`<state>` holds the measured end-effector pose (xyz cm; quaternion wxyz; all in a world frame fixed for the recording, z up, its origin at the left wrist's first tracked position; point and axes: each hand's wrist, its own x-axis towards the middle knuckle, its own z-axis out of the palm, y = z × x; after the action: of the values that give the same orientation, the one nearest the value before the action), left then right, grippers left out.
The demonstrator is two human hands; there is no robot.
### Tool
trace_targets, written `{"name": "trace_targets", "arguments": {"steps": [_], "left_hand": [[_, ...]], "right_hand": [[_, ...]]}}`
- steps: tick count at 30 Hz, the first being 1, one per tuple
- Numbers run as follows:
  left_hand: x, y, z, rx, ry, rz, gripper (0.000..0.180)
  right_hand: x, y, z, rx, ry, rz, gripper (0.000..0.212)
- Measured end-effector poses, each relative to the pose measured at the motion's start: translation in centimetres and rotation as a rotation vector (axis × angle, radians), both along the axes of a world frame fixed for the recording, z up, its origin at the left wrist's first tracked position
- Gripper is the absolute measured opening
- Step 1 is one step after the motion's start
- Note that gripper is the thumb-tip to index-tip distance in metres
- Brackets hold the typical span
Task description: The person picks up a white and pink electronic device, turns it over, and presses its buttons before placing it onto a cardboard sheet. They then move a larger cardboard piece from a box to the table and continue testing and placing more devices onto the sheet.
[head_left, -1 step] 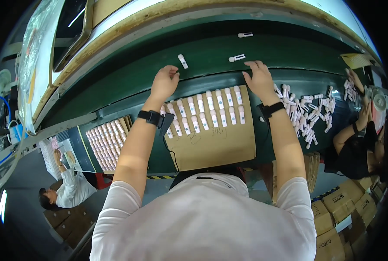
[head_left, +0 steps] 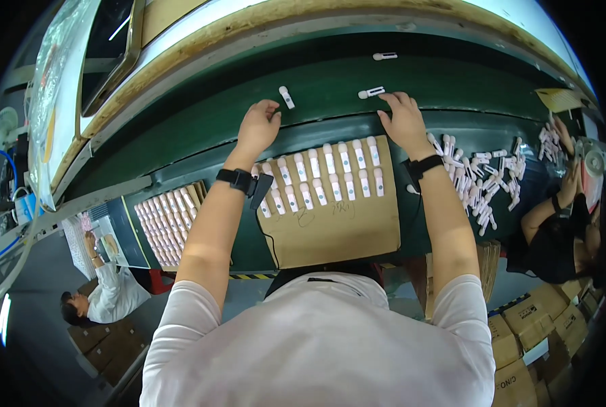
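My left hand (head_left: 259, 127) hovers at the near edge of the green belt, fingers bent, thumb apart, nothing held. Just beyond its fingertips lies a small pale-pink device with a rounded head (head_left: 287, 98). Over the same edge, my right hand (head_left: 403, 122) has its thumb and fingers spread. Its fingertips are at the end of a second pale-pink device (head_left: 371, 92), which lies sideways with a dark strip up; whether they touch it I cannot tell. Between my forearms, two rows of these devices (head_left: 330, 158) lie on a brown cardboard sheet (head_left: 337, 234).
Farther up the belt (head_left: 201, 129) lies another device (head_left: 385, 56). A loose heap of devices (head_left: 483, 180) spreads to my right, near a co-worker's arms (head_left: 551, 203). On my left stands a cardboard stack covered with devices (head_left: 166, 224); beyond it sits another person (head_left: 109, 288).
My right hand's fingertips are slightly nearer the sideways device. My left hand has hardly moved, and the rows on the cardboard look the same.
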<state>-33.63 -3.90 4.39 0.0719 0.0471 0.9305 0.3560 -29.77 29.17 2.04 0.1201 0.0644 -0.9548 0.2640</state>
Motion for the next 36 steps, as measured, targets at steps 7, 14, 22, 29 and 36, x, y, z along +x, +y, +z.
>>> {"name": "trace_targets", "arguments": {"steps": [7, 14, 22, 29, 36], "left_hand": [[-3.4, 0.4, -2.9, -0.291, 0.177, -0.118, 0.035], [-4.4, -0.1, -6.1, -0.544, 0.283, -0.219, 0.035], [-1.7, 1.6, -1.1, -0.605, -0.054, -0.202, 0.022], [10.1, 2.7, 7.9, 0.152, -0.136, -0.286, 0.021], [17.3, 0.6, 13.4, 0.303, 0.001, -0.392, 0.024]], "right_hand": [[-4.3, -1.3, -4.0, 0.117, -0.209, 0.026, 0.03], [-2.4, -0.5, -2.7, -0.604, -0.484, 0.0, 0.024], [7.4, -2.1, 4.7, -1.229, -0.485, -0.13, 0.017], [14.3, -7.9, 8.9, -1.265, -0.738, -0.073, 0.022], [18.5, -12.5, 11.8, -1.261, -0.666, 0.066, 0.023]]}}
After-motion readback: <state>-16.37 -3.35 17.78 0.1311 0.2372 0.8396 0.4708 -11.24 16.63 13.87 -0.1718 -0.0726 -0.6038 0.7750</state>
